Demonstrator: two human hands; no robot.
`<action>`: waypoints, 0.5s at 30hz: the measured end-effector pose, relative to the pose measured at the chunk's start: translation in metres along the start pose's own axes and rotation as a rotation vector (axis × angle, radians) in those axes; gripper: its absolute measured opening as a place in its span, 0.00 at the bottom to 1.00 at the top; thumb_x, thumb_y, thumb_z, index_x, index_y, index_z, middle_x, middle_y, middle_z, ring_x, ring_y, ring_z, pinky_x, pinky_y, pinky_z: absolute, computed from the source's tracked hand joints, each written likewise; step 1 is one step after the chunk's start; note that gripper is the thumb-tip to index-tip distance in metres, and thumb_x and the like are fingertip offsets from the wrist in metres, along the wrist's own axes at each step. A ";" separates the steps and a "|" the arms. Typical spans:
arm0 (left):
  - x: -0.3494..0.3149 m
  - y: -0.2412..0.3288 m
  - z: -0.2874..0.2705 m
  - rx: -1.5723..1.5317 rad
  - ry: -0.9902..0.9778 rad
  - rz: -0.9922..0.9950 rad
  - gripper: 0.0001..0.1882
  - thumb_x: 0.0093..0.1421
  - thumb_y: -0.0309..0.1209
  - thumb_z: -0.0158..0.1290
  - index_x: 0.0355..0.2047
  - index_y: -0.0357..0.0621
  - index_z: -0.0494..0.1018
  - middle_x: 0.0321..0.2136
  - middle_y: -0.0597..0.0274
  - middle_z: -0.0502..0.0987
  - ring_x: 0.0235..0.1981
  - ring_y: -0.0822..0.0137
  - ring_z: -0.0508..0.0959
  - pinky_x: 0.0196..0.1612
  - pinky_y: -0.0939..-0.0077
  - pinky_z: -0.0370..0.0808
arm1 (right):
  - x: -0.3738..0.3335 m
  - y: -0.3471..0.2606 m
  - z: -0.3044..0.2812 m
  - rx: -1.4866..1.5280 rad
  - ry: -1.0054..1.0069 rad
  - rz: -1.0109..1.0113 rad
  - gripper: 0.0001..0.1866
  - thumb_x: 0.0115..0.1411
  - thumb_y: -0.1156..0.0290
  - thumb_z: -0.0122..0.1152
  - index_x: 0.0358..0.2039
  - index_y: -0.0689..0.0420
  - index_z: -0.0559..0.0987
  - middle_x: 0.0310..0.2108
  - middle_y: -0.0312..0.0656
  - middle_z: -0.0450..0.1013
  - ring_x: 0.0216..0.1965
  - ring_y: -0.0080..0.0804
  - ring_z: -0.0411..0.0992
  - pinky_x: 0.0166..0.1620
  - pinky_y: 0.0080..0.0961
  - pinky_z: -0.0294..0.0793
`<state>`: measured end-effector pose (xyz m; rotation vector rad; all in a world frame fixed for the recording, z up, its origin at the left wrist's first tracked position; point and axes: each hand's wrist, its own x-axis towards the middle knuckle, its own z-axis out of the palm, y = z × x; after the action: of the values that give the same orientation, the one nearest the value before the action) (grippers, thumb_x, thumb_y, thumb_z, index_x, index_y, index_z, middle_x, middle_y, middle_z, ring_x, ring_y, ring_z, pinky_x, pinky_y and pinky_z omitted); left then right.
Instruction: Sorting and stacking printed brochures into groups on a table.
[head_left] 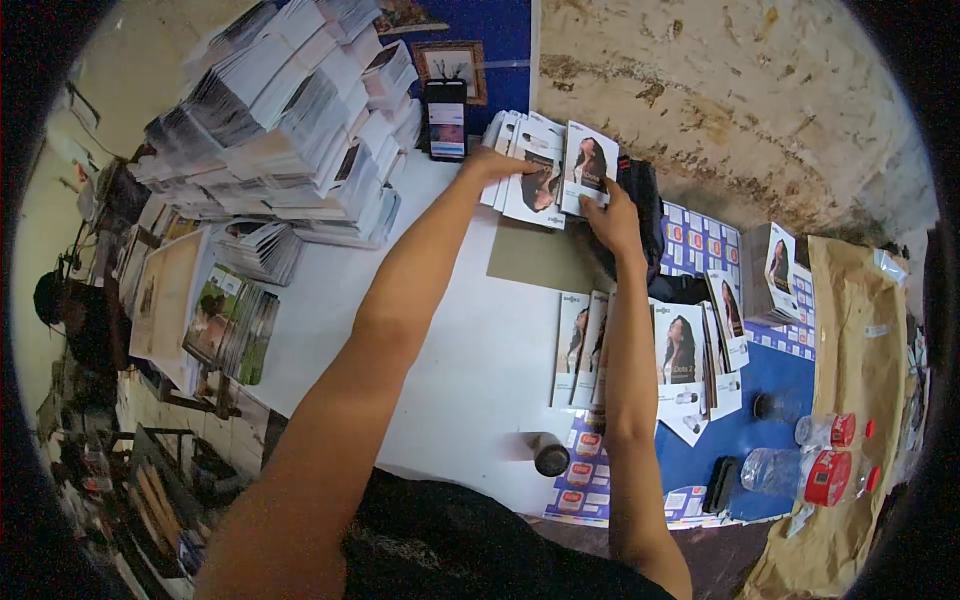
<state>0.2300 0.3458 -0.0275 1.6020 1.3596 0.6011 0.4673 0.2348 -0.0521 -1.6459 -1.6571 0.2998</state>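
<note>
At the far side of the table, my left hand is closed over the edge of a fanned stack of white booklets. Its thumb lies on the top one, which is upside down to me and has a picture of a long-haired person on the cover. Just to the right, my right hand grips a single upright booklet of the same kind by its lower right edge. That booklet overlaps the right side of the stack. The fingers behind the booklets are partly hidden. A grey-green board lies under the stack's near edge.
More booklets lie fanned beside my right forearm, and another stack stands farther right. Tall piles of bundled prints rise at the left. A phone leans upright at the back. Plastic bottles and a dark round-topped object are nearer me.
</note>
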 end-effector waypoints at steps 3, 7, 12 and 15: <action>-0.010 0.013 0.002 -0.126 -0.048 -0.007 0.30 0.41 0.40 0.71 0.45 0.44 0.76 0.38 0.59 0.80 0.32 0.67 0.81 0.33 0.68 0.80 | -0.003 0.000 -0.003 -0.010 -0.037 0.015 0.34 0.53 0.53 0.61 0.55 0.63 0.70 0.47 0.61 0.71 0.49 0.57 0.69 0.53 0.44 0.68; -0.011 0.015 -0.007 -0.218 -0.121 -0.180 0.23 0.43 0.38 0.70 0.41 0.45 0.80 0.38 0.62 0.81 0.37 0.68 0.78 0.42 0.73 0.75 | 0.000 0.002 -0.005 -0.013 -0.044 0.002 0.34 0.53 0.54 0.61 0.55 0.64 0.70 0.47 0.60 0.71 0.50 0.55 0.69 0.53 0.45 0.67; 0.006 -0.007 -0.019 -0.232 -0.164 -0.275 0.24 0.44 0.39 0.70 0.41 0.45 0.79 0.37 0.62 0.81 0.37 0.68 0.79 0.42 0.75 0.74 | 0.000 -0.010 -0.010 0.077 -0.054 0.037 0.33 0.52 0.54 0.62 0.53 0.65 0.72 0.46 0.61 0.73 0.47 0.55 0.72 0.52 0.42 0.69; 0.017 -0.019 -0.025 -0.399 -0.251 -0.237 0.25 0.48 0.37 0.67 0.44 0.41 0.76 0.38 0.54 0.81 0.31 0.63 0.83 0.36 0.67 0.82 | -0.002 -0.014 -0.013 0.081 -0.016 0.017 0.33 0.51 0.55 0.63 0.51 0.66 0.73 0.44 0.61 0.74 0.43 0.56 0.74 0.50 0.41 0.71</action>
<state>0.2044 0.3692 -0.0355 1.1340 1.1372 0.4734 0.4649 0.2266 -0.0348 -1.6021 -1.6228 0.3846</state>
